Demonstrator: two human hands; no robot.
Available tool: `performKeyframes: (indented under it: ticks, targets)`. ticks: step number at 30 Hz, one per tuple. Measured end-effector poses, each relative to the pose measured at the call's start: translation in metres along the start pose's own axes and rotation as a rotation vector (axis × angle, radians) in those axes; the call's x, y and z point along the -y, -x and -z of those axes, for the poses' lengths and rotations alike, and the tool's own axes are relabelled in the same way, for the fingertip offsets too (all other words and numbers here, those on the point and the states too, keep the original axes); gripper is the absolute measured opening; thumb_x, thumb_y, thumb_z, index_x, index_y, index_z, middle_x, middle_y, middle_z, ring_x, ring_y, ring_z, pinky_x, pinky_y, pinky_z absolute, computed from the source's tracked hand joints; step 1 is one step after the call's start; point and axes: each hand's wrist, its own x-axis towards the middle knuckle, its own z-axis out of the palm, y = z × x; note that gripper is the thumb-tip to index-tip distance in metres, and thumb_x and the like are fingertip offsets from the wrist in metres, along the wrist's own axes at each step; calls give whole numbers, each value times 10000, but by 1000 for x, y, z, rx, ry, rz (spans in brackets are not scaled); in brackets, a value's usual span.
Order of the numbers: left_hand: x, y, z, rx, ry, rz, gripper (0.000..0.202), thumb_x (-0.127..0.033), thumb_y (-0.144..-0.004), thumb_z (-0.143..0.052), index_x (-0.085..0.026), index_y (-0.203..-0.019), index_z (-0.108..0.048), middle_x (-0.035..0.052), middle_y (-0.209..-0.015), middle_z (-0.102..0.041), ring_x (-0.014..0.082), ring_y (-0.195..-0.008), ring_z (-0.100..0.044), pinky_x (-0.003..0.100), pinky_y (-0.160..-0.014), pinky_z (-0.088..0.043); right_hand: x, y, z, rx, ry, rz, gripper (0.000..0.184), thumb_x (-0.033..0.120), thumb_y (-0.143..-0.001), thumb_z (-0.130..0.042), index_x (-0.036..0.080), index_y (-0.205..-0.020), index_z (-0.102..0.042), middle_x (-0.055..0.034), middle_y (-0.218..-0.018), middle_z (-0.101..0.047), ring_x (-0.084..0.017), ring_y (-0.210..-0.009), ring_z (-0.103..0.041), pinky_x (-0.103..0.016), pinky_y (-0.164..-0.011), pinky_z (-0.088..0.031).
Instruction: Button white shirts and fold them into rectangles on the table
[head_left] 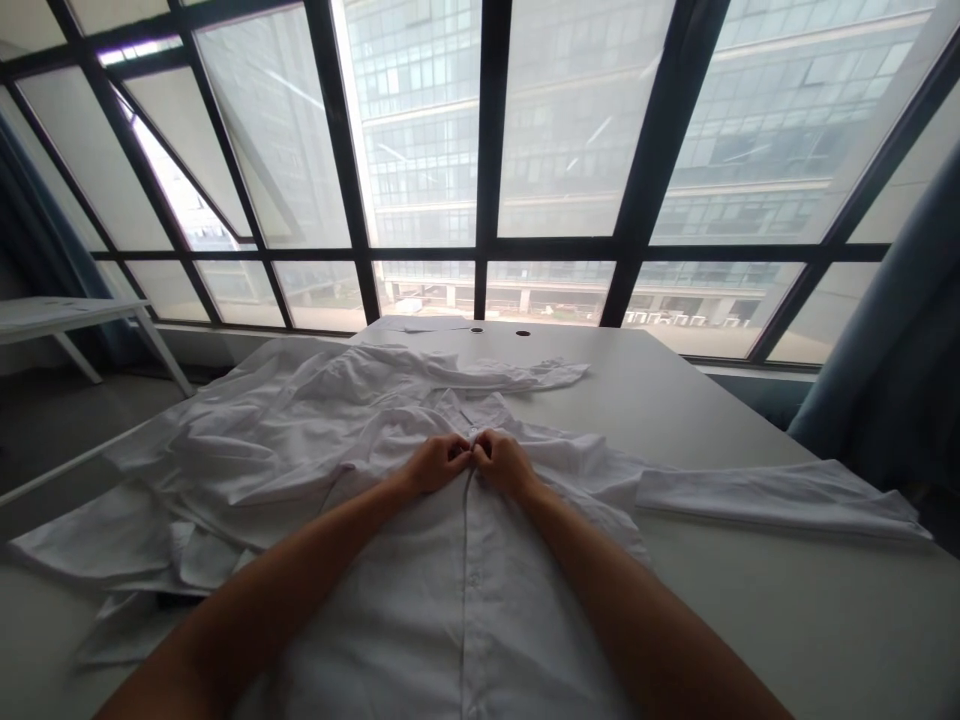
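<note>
A white button-up shirt (420,610) lies front side up on the white table (720,400), its collar toward the far side and one sleeve stretched out to the right. Just below the collar, my left hand (439,462) pinches the front placket. My right hand (501,460) grips the placket too, right beside the left, with the fingertips of both nearly touching. Whatever button sits between the fingers is hidden. Below the hands, the placket runs down toward me with small buttons on it.
More crumpled white garments (247,430) are heaped at the left and behind the shirt. Two round holes show near the table's far edge. Another white table (67,315) stands at the left. Large windows (420,130) rise behind, with a blue-grey curtain (877,320) at the right.
</note>
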Motion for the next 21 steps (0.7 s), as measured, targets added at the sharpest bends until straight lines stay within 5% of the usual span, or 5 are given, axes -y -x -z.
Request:
performKeyframes:
  ticks: [14,21]
  targets:
    - [7,-1,4,7,-55,-38,243,-316,-838,-554,-146,-894,-719,51,-797,-729,178,-720,-643,246,-657,-460,7,5,-7,-11,117,52,205,233,-835,-507,179,-919,-686,-61,-831,-708,-184,-765,-607,-246,-667,-388]
    - [2,6,9,112,-83,-97,270,-266,-826,-540,-152,-972,-737,40,-787,-723,169,-704,-631,235,-669,-453,27,17,14,62,182,-29,176,193,-764,-569,155,-872,-702,-53,-741,-696,-165,-661,-594,-233,-593,-375]
